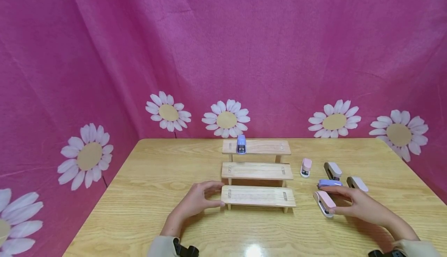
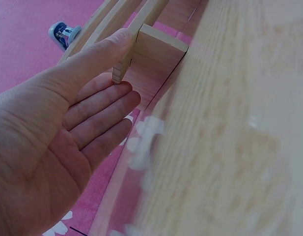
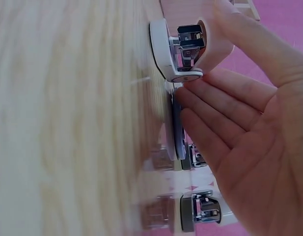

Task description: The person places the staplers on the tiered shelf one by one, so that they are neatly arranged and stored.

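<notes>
A three-tier wooden stand [image 1: 258, 195] is on the table, and my left hand [image 1: 195, 202] holds the left end of its lowest board. In the left wrist view the thumb [image 2: 107, 49] lies along that board's corner, with the fingers on its other side. To the right, my right hand [image 1: 359, 206] grips a pink and white stapler [image 1: 324, 202] low at the tabletop, thumb at its near end and fingers at the far end. A purple stapler [image 1: 330, 183] lies just beyond those fingers. Another purple stapler [image 1: 241, 144] stands on the top board's left part.
Behind the right hand are a white and dark stapler [image 1: 333, 170] and a similar white stapler [image 1: 357, 183]. A second pink stapler [image 1: 305, 168] stands between them and the stand. The wood-grain table [image 1: 167, 160] meets a pink curtain [image 1: 279, 55] printed with daisies.
</notes>
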A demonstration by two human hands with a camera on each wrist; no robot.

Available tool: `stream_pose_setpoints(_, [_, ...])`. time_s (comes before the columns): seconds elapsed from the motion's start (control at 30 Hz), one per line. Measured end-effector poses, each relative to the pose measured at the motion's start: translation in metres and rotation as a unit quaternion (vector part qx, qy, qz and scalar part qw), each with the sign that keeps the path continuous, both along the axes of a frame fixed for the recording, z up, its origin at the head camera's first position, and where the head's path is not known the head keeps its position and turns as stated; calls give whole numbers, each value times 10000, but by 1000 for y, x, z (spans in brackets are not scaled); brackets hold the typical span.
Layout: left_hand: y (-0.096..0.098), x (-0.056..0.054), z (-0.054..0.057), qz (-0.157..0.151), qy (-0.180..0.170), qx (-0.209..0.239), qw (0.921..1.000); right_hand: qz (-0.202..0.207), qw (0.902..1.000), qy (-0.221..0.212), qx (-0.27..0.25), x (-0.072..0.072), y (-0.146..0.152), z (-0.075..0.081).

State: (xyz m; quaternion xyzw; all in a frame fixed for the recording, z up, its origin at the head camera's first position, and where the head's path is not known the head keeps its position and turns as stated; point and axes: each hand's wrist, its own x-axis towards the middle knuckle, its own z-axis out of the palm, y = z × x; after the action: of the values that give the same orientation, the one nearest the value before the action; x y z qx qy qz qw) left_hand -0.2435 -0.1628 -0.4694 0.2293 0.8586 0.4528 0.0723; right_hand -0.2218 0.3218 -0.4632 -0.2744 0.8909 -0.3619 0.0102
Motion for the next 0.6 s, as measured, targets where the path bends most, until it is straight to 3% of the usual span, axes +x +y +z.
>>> stream_pose_setpoints(0.4, [-1, 0, 0, 36, -21, -30, 10000, 53, 9989, 305, -363, -4, -4, -9])
stream_pose_setpoints(0.6, [0, 0, 0, 33, -45, -17, 10000, -168, 9991, 283, -262, -3, -5, -9])
